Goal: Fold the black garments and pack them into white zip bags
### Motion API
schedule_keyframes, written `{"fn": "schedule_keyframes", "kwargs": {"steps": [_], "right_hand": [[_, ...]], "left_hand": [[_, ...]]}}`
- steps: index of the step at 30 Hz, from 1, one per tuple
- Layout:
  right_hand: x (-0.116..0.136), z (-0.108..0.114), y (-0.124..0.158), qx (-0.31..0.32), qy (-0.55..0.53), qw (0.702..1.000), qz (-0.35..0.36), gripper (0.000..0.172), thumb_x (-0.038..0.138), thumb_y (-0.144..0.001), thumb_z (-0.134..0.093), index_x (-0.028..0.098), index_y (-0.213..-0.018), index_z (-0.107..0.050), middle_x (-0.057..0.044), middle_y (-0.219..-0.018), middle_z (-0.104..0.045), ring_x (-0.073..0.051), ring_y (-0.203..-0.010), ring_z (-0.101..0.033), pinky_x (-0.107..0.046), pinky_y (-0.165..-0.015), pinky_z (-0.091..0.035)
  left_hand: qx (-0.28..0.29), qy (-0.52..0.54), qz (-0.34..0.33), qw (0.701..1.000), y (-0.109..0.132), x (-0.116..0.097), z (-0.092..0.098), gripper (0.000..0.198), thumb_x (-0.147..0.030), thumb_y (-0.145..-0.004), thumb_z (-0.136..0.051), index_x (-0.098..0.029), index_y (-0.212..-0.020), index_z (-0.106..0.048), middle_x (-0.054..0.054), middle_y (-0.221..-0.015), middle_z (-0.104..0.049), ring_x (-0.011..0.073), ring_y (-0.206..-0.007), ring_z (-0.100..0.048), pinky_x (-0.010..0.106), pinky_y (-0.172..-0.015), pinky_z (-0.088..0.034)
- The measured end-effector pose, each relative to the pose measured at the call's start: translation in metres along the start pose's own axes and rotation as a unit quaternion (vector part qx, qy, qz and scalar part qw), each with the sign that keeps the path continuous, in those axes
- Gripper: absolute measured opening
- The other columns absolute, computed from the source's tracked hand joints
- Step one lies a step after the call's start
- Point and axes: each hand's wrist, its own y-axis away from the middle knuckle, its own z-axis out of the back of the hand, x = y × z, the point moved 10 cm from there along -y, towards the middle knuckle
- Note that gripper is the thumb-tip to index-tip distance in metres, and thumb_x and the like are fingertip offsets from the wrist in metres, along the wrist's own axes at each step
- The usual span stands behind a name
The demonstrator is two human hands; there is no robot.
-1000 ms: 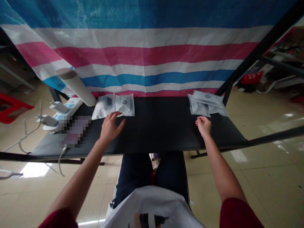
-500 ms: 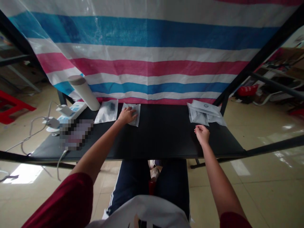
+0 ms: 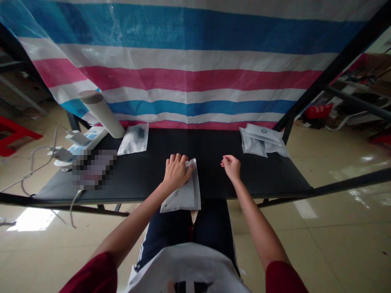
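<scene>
My left hand (image 3: 177, 173) lies over a frosted zip bag (image 3: 183, 199) at the table's front edge, its thumb on the bag's face and its fingers bent over the top. The lower part of the bag juts past the edge, above my lap. To the right, my right hand (image 3: 232, 167) hovers over the black table (image 3: 210, 146) with fingers curled together; nothing shows in them. A second frosted bag (image 3: 134, 140) lies flat at the back left. Several more bags (image 3: 259, 140) form a loose pile at the back right.
A white power strip (image 3: 97, 136) with plugged-in chargers stands at the left, beside a pale bottle (image 3: 105, 116). A blurred-out phone-like object (image 3: 96, 169) with a cable lies in front. Striped sheeting (image 3: 186, 77) hangs behind the table between dark frame bars.
My left hand has drawn the zip bag from the back of the table toward me and rightward. My right hand has moved left, away from the pile.
</scene>
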Motion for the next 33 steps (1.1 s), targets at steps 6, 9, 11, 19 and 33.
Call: {"fn": "schedule_keyframes", "kwargs": {"steps": [6, 9, 11, 19, 33], "right_hand": [[0.035, -0.117, 0.036, 0.201, -0.013, 0.979, -0.044, 0.030, 0.045, -0.086, -0.057, 0.017, -0.077, -0.065, -0.004, -0.067, -0.069, -0.016, -0.054, -0.067, -0.020, -0.044, -0.051], [0.039, -0.132, 0.037, 0.242, 0.003, 0.969, -0.040, 0.026, 0.040, -0.085, -0.061, 0.017, -0.075, -0.066, -0.002, -0.064, -0.068, -0.015, -0.055, -0.066, -0.020, -0.046, -0.051], [0.039, -0.135, 0.036, 0.260, 0.003, 0.965, -0.043, 0.023, 0.037, -0.085, -0.061, 0.017, -0.076, -0.067, -0.001, -0.064, -0.068, -0.014, -0.056, -0.066, -0.020, -0.048, -0.053], [0.031, -0.112, 0.081, 0.264, -0.050, 0.957, -0.113, 0.018, 0.032, -0.083, -0.061, 0.016, -0.078, -0.069, -0.002, -0.067, -0.069, -0.016, -0.059, -0.067, -0.024, -0.053, -0.056], [0.023, -0.066, 0.171, 0.244, -0.099, 0.953, -0.148, 0.033, 0.047, -0.081, -0.061, 0.017, -0.094, -0.063, -0.005, -0.079, -0.069, -0.019, -0.065, -0.069, -0.026, -0.051, -0.055]], "left_hand": [[0.158, 0.031, 0.031, 0.986, -0.053, 0.019, -0.055, 0.039, -0.041, -0.094, -0.038, -0.021, -0.108, -0.067, 0.012, -0.115, -0.066, 0.0323, -0.113, -0.056, 0.044, -0.092, -0.042], [0.195, 0.054, 0.023, 0.979, -0.055, 0.020, -0.074, 0.033, -0.039, -0.092, -0.040, -0.023, -0.100, -0.069, 0.009, -0.102, -0.071, 0.0279, -0.101, -0.064, 0.037, -0.083, -0.046], [0.200, 0.069, 0.020, 0.977, -0.053, 0.020, -0.078, 0.031, -0.038, -0.092, -0.042, -0.024, -0.101, -0.068, 0.008, -0.096, -0.072, 0.0253, -0.095, -0.067, 0.032, -0.077, -0.047], [0.171, 0.108, 0.023, 0.979, -0.062, 0.019, -0.075, 0.027, -0.037, -0.093, -0.044, -0.027, -0.106, -0.065, 0.005, -0.099, -0.072, 0.0231, -0.092, -0.067, 0.029, -0.072, -0.046], [0.089, 0.119, -0.006, 0.989, -0.079, 0.004, -0.048, 0.023, -0.040, -0.090, -0.051, -0.025, -0.100, -0.065, 0.006, -0.102, -0.070, 0.0281, -0.106, -0.060, 0.039, -0.088, -0.043]]}}
